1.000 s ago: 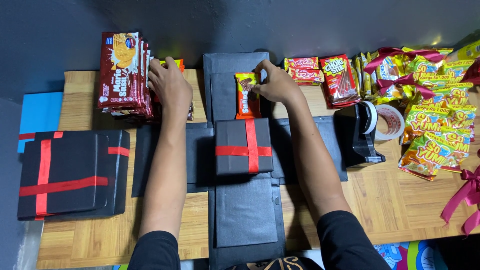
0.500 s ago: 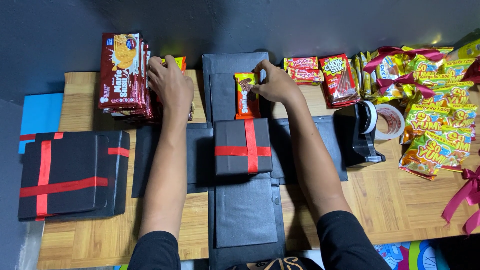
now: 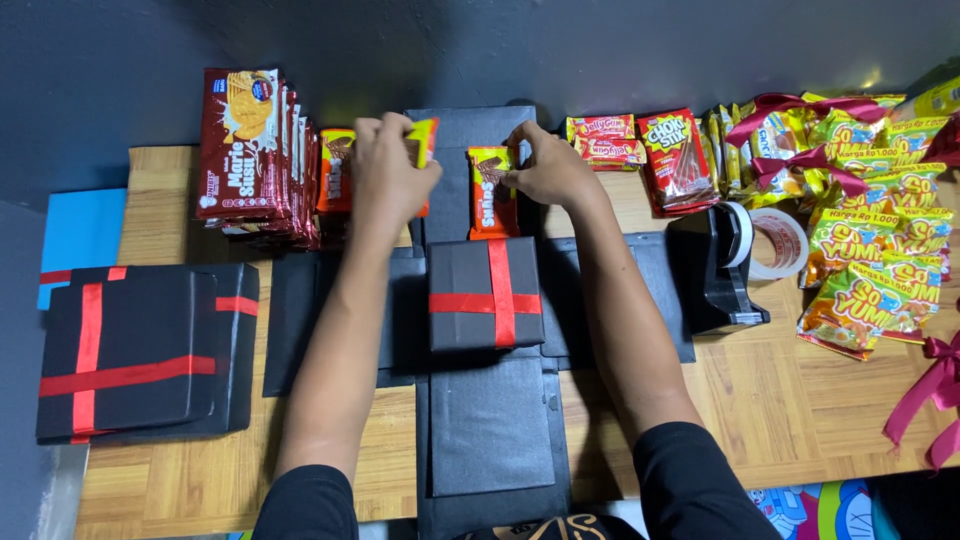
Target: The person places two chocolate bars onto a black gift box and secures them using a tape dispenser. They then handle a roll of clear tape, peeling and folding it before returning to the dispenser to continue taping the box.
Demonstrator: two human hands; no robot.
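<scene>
My left hand point(image 3: 392, 172) is closed around a yellow-and-orange snack bar point(image 3: 423, 140) and holds it above the far flap of an unfolded black box point(image 3: 480, 440). My right hand point(image 3: 548, 168) grips the right edge of a second yellow-and-red snack bar point(image 3: 487, 193) that lies flat on that far flap. Just in front of both hands, a small black box with a red ribbon cross point(image 3: 486, 292) sits in the middle of the unfolded box.
A stack of red biscuit packs point(image 3: 252, 150) stands far left beside an orange snack stack point(image 3: 335, 168). Black lids with red ribbon point(image 3: 135, 350) lie left. A black tape dispenser point(image 3: 718, 268), red packets point(image 3: 678, 158), yellow snack bags point(image 3: 868, 270) and red bows point(image 3: 935, 390) fill the right.
My left hand has lifted a snack bar off the orange stack and carried it right, toward the far flap. My right hand stays on the bar lying there.
</scene>
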